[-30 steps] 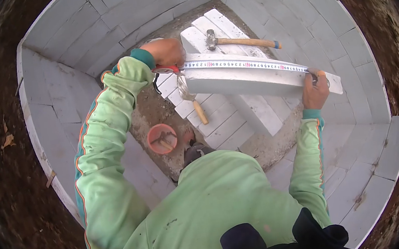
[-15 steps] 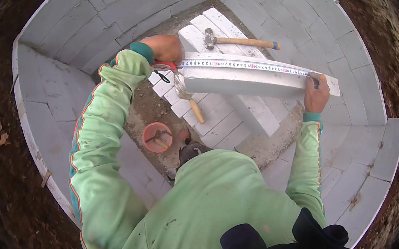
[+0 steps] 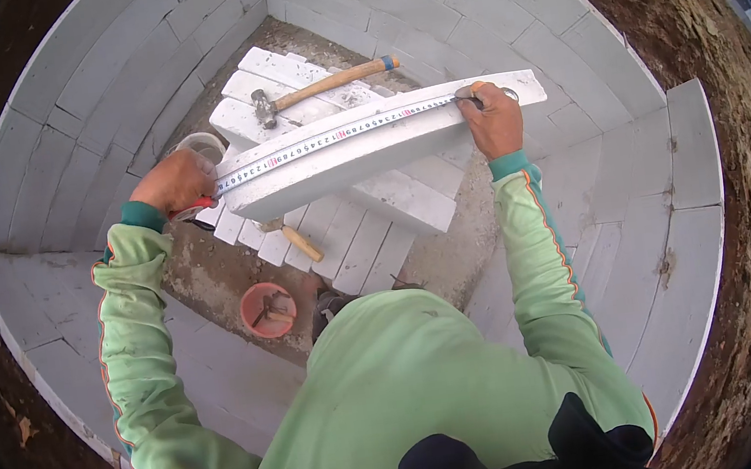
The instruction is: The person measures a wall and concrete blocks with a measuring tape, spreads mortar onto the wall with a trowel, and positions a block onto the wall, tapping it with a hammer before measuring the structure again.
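Observation:
A long pale block [image 3: 349, 168] lies across a stack of similar blocks, tilted slightly up to the right. Along its top runs the white blade of a tape measure [image 3: 335, 135], stretched between both hands. My left hand [image 3: 174, 181] is closed around the red tape case [image 3: 192, 209] at the block's left end. At the other side, my right hand [image 3: 495, 123] pinches the blade's end against the block, a little short of its right end. Something small and dark shows at those fingertips; I cannot make it out.
Behind the block, a hammer [image 3: 320, 86] rests on the stacked blocks [image 3: 275, 67]. A wooden-handled trowel [image 3: 302, 242] lies in front, partly hidden. An orange bucket [image 3: 247, 312] holding tools stands on the dirt floor. Block walls [image 3: 422, 4] enclose the space, with earth outside.
The view has swung, so block, tools and hands appear farther left. The block's right end now appears higher in view. Both hands keep hold of the stretched tape.

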Motion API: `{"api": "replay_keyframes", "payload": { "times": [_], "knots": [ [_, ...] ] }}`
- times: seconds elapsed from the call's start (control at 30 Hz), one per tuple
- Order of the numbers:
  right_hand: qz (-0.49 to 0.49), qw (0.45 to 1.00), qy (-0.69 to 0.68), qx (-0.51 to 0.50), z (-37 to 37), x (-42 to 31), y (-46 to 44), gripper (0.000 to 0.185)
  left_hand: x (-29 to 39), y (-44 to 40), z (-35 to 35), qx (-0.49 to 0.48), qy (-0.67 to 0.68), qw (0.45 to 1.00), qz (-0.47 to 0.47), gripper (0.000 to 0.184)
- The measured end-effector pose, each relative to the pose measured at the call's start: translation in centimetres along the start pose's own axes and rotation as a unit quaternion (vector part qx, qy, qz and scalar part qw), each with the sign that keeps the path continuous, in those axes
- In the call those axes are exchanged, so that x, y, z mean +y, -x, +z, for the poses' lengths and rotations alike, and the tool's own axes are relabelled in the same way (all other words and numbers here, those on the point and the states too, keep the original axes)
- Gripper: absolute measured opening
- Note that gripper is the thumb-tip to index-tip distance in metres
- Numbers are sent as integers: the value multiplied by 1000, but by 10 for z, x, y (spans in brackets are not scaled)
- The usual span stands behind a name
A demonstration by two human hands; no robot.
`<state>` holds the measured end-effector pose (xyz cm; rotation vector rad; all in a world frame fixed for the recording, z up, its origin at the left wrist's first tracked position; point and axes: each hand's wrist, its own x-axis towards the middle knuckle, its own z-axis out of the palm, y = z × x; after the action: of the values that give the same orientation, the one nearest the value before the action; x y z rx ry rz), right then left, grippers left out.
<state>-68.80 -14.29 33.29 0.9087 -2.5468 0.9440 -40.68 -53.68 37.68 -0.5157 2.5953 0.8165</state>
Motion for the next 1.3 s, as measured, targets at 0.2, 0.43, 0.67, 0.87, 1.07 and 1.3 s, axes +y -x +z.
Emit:
{"api": "replay_keyframes", "payload": {
  "times": [0.2, 0.43, 0.67, 0.87, 1.07, 1.3],
  "knots": [
    [31, 998, 59, -18, 10, -12, -31, 17, -33, -12, 10, 27, -76, 974, 213, 19],
    [18, 995, 53, -84, -18, -6, -5, 16, -9, -5, 4, 15, -15, 999, 39, 20],
    [77, 993, -50, -68, -63, -37, 45, 15, -2, 6, 2, 36, -33, 999, 11, 18],
    [-65, 989, -130, -40, -41, -60, 76, 15, 7, 74, 36, -78, 185, 978, -65, 30],
    [-256, 921, -220, -196, -3, -131, 46, 16, 43, 101, 151, -116, 523, 837, -110, 68],
    [-359, 882, -225, -207, -6, -151, -5, 13, -53, 120, 381, 36, 583, 744, -324, 59]
  ]
}}
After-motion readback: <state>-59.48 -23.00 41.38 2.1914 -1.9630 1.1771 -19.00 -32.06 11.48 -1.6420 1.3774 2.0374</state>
